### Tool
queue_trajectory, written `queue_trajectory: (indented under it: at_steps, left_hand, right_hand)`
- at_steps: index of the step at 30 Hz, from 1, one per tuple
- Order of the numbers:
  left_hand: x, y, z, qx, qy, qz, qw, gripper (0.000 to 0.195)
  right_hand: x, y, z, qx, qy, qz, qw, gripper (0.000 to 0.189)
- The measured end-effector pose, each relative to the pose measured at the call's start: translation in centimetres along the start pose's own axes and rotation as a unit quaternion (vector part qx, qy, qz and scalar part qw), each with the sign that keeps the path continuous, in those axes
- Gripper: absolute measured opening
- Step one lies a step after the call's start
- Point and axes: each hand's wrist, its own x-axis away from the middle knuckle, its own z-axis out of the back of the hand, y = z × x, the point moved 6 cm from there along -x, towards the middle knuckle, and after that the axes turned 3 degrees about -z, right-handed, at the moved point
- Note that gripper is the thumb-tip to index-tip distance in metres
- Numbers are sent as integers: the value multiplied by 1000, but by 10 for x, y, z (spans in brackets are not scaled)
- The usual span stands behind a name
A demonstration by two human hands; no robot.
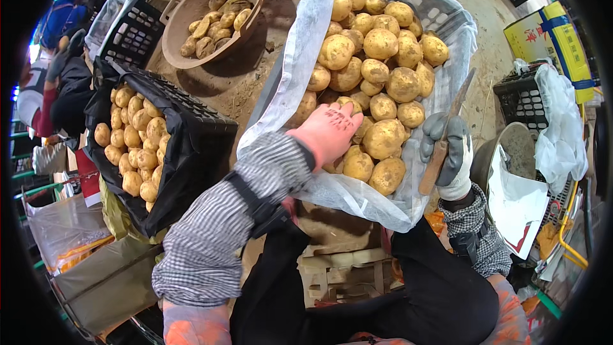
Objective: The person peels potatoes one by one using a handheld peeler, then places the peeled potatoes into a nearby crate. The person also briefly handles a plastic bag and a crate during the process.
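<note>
In front of me stands a crate lined with thin white fabric (306, 33), heaped with potatoes (380, 44). My left hand (325, 132), in a pink glove, lies palm down on the potatoes at the crate's near left side. Its palm is hidden, so whether it grips a potato does not show. At the crate's right edge my right hand (452, 153), wearing a grey-coated white glove, holds a knife (438, 158) by its wooden handle. The blade points up and away from me, and looks dull and stained.
To the left, a black-lined crate (191, 153) holds more potatoes. Beyond it sits a brown basin (182, 55) with cut and whole potatoes. A person (57, 72) works at far left. On the right are a metal bowl (517, 153), white paper (515, 196) and a plastic-draped black crate (519, 96).
</note>
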Motion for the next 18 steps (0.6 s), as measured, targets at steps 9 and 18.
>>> queue_trajectory:
  at_steps: [9,18]
  left_hand:
    - [-37,-20,-9,355,-8,102,929,62]
    - [51,17,40,896,110,-59,426,64]
  right_hand:
    - [-1,-1,3,0,-34,11,999,47]
    - [-1,-6,-2,11,-32,21,999,45]
